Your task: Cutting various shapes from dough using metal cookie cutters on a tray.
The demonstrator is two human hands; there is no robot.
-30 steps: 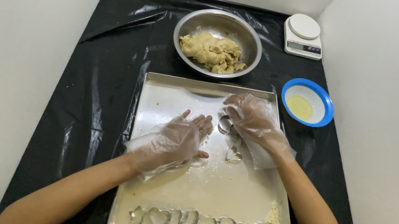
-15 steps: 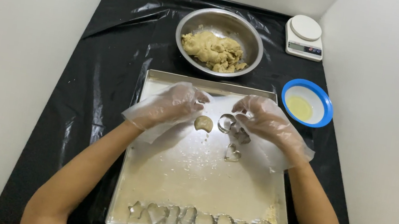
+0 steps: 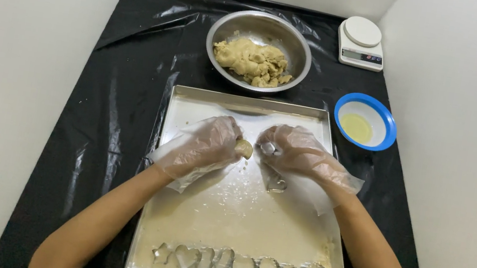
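The left hand (image 3: pixel 201 147), in a loose clear plastic glove, closes its grip on a small lump of dough (image 3: pixel 243 148), which shows just past the fingertips, raised above the metal baking tray (image 3: pixel 174 219). The right hand (image 3: pixel 299 153), gloved the same way, has its grip curled around a small metal cookie cutter (image 3: pixel 268 148) that peeks out at the fingertips. The dough lump and the cutter lie just beside each other, between the two hands, over the far half of the tray; whether they touch cannot be told.

Another metal cutter (image 3: pixel 277 185) lies on the tray floor just under the right wrist. A row of cut dough shapes (image 3: pixel 237 264) sits along the near rim of the tray, well apart from the hands. The middle of the tray, dusted with flour, lies open between the hands and that row.

Beyond the tray's far rim on the desk, covered in black plastic sheet (image 3: pixel 124 90), stands a steel bowl (image 3: pixel 291 43) of dough. A blue-rimmed dish (image 3: pixel 382 112) of pale liquid sits just off the tray's far right corner, and a white kitchen scale (image 3: pixel 361 42) stands further back.
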